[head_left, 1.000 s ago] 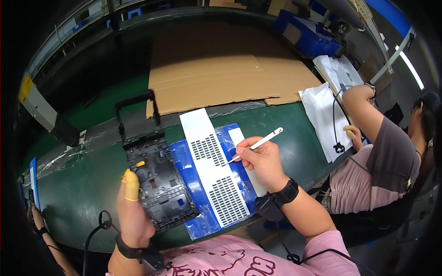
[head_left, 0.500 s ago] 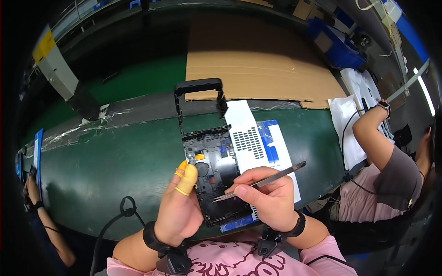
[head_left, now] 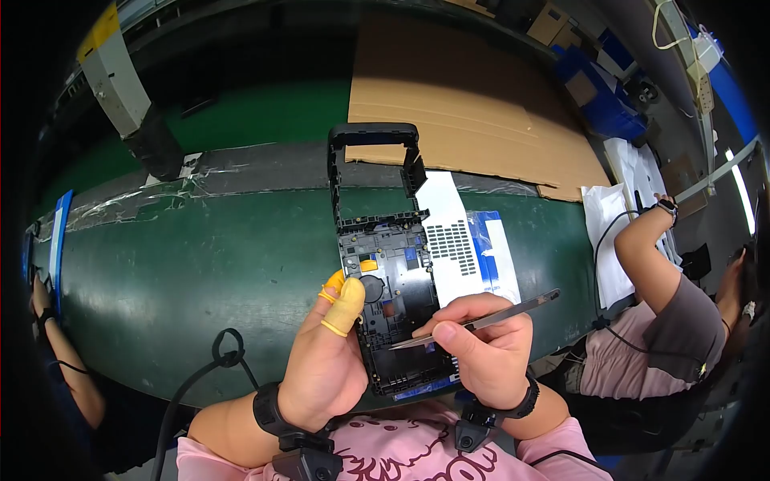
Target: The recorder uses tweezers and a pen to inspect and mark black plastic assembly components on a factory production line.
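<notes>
A black plastic device housing [head_left: 401,276] with an open rectangular frame at its far end is held up in front of me. Gripping its left edge is my left hand [head_left: 329,353], with yellow finger cots on the thumb and one finger. My right hand [head_left: 489,349] pinches a pair of metal tweezers [head_left: 513,311], whose tips lie over the lower part of the housing. Whether the tips touch it, I cannot tell. A small yellow patch [head_left: 368,265] and a round dark disc [head_left: 374,289] show inside the housing.
Beyond the housing lies a white sheet with dark rectangles [head_left: 453,248] on blue packaging [head_left: 484,232]. A large cardboard sheet [head_left: 465,112] covers the far bench. At right, a co-worker's arm [head_left: 646,240] rests near white bags [head_left: 603,232]; another person's arm [head_left: 72,361] shows at left.
The view has shifted slightly, so the housing and both hands appear farther right. The left hand still grips the housing and the right hand still holds the tweezers over it.
</notes>
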Available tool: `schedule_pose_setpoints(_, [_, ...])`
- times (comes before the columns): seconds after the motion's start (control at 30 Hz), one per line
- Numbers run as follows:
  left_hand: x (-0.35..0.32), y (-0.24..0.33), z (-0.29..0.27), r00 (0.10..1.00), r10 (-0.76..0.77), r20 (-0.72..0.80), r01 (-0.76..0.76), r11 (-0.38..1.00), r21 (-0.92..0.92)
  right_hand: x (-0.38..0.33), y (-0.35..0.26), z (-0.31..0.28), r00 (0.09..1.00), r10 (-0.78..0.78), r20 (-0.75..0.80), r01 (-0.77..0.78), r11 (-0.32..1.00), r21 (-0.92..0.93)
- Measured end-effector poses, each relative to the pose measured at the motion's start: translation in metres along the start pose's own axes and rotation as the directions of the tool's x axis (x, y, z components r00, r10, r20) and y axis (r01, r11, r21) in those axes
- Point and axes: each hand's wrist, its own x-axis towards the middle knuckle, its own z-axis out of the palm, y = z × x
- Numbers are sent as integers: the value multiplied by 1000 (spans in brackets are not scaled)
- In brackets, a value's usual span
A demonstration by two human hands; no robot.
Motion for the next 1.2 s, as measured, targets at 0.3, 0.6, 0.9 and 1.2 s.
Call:
schedule_pose_setpoints(0.3, [-1,-2,3,1000,10,7,-10,1000,11,-2,0,-1,1000,5,-31,-8,996,-85])
schedule_pose_setpoints(0.6, [-5,-3,0,997,32,73,-38,996,81,-2,1,0,999,6,-46,-7,1000,-17])
schedule_pose_setpoints(0.9, [-1,3,2,995,96,-5,-93,975,203,19,-23,-40,974,-42,-224,76,986,146])
schedule_pose_setpoints(1.2, [2,4,1,971,215,-106,-205,974,94,37,8,-92,942,70,-328,-117,985,-126])
